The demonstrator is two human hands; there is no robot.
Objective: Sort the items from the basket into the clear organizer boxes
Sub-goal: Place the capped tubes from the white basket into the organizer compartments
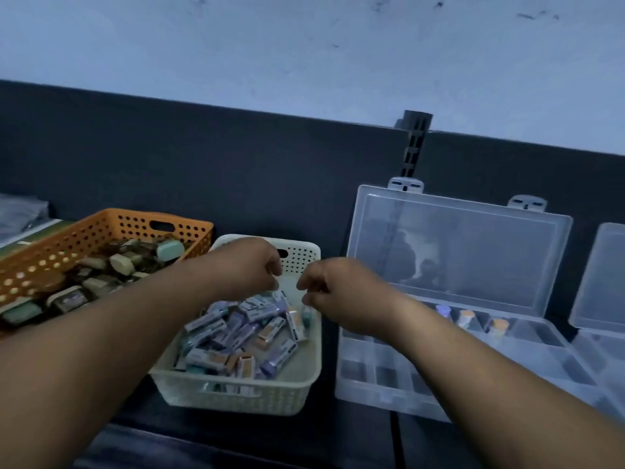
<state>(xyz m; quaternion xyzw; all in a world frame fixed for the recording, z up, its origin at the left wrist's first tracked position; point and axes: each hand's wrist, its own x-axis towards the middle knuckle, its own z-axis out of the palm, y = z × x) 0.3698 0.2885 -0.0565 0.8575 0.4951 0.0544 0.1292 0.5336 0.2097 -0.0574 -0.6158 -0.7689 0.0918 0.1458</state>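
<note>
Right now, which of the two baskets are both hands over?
The cream basket holding small printed boxes, next to the clear organizer; the orange basket sits farther left.

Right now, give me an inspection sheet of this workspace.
Surface: dark table.
Job's things: white basket of small packs; open organizer, three items in its back row; second organizer at right edge.
Clutter: orange basket of cases, far left.
Hands: left hand and right hand over the white basket, fingers curled; grip unclear.
Cables: nothing seen.
Surroundings: dark partition, pale wall.
</note>
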